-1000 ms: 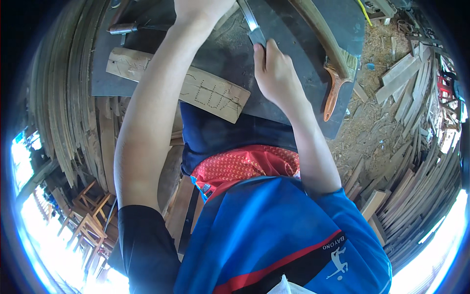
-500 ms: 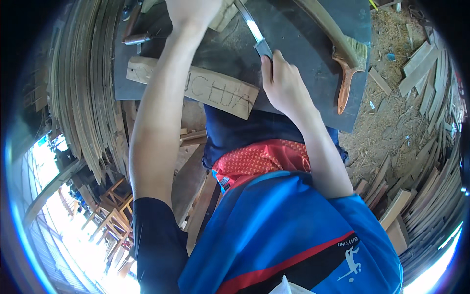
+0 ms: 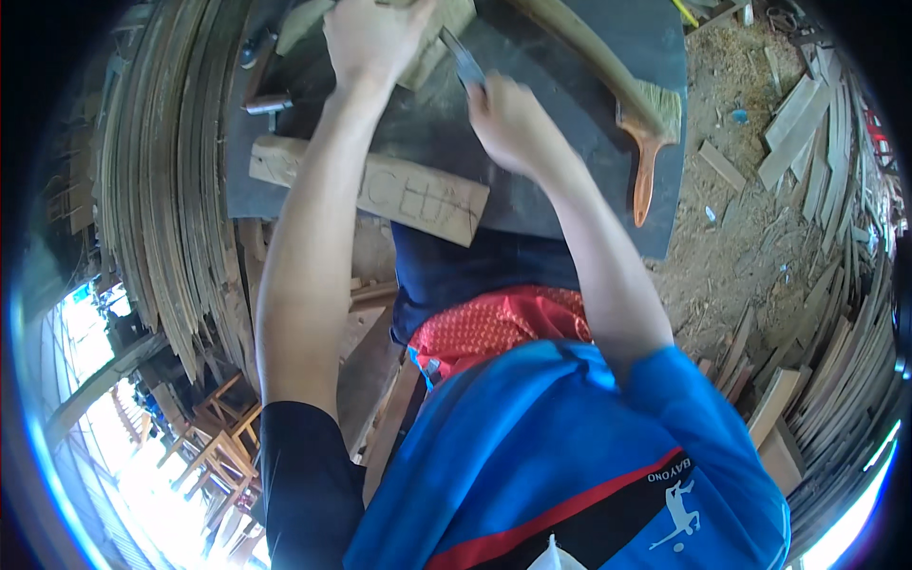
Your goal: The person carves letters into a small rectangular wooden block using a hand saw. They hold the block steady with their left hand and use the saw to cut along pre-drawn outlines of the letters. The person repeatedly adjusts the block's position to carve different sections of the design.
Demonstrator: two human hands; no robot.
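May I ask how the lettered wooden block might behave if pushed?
The lettered wooden block looks solid and straight, so probably stiff. Its flat faces suggest sliding rather than rolling. One corner reaches the table's near edge, so it might tip.

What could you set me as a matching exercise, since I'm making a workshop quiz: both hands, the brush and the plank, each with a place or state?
Column 1
1. Brush
2. Left hand
3. Plank
4. Right hand

Column 2
A. Lettered, lying near the table's near edge
B. Closed around a tool
C. On the table, near its right edge
D. By a wood block, at the picture's top

Pairs: 1-C, 2-D, 3-A, 4-B
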